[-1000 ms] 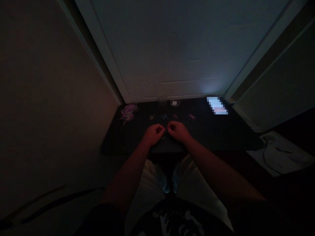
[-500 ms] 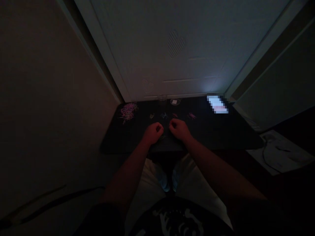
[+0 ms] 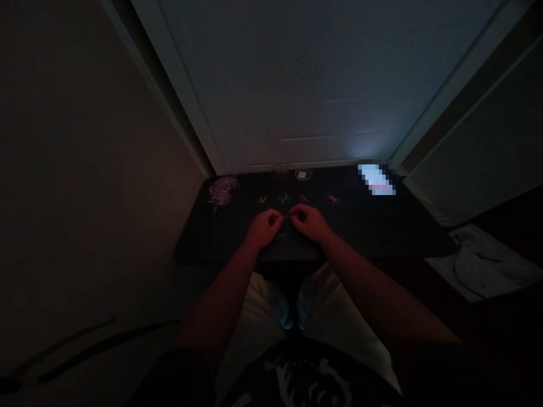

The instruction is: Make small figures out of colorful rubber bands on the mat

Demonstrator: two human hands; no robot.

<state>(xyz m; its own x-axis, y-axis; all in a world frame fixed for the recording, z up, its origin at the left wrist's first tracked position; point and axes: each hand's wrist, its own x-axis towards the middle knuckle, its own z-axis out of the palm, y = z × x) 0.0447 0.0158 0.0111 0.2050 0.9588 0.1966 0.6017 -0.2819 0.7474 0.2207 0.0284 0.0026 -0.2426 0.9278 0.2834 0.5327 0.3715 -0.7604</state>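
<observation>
Both hands are over the dark tabletop [image 3: 360,232], fingers pinched and fingertips close together. My left hand [image 3: 264,228] is closed, its thumb and forefinger pressed together. Opposite it, my right hand [image 3: 310,223] is also closed in a pinch. A thin, pale bluish strand [image 3: 287,216] shows faintly between the two sets of fingertips; its kind is too small and dark to tell. Just beyond the hands lie little clusters of thin pieces: yellowish [image 3: 263,199], bluish [image 3: 284,198], red-pink [image 3: 302,198] and pink-purple [image 3: 332,199]. Some faint thin pieces [image 3: 280,236] lie between my wrists.
A bigger heap of thin pink and whitish pieces [image 3: 223,191] covers the table's far left. At the back edge sit a small clear round dish [image 3: 302,174] and a dim clear container [image 3: 280,168]. A lit phone-like screen [image 3: 376,180] glows at the right, before a white door panel [image 3: 339,73].
My fingertips have come slightly closer together, and a thin strand now shows between them. The view has shifted a little; the clusters on the table look the same.
</observation>
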